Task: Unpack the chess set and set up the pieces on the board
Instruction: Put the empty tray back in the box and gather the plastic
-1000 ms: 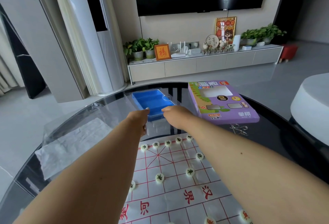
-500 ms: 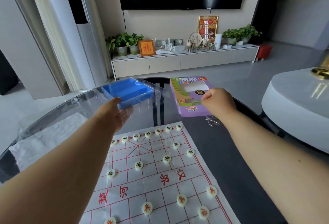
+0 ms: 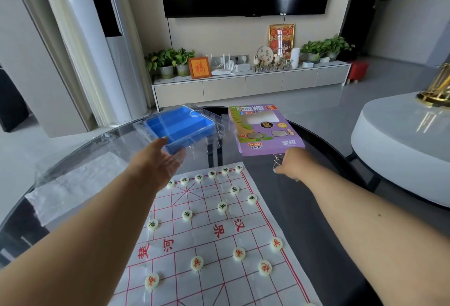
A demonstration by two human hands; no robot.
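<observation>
1. Since the pieces [image 3: 222,206] already stand on the board [image 3: 209,237], what remains looks like clearing the packaging; the blue tray [image 3: 179,126] should be kept level and set down well clear of the board.
2. The left hand [image 3: 159,159] grips the near edge of the tray's clear plastic shell [image 3: 211,123], holding it above the counter [image 3: 316,208].
3. The right hand [image 3: 293,163] is clenched on a small metal clip [image 3: 277,160] just beside the purple box [image 3: 264,130].
4. The tray's compartments look empty; the box's contents are hidden.
</observation>
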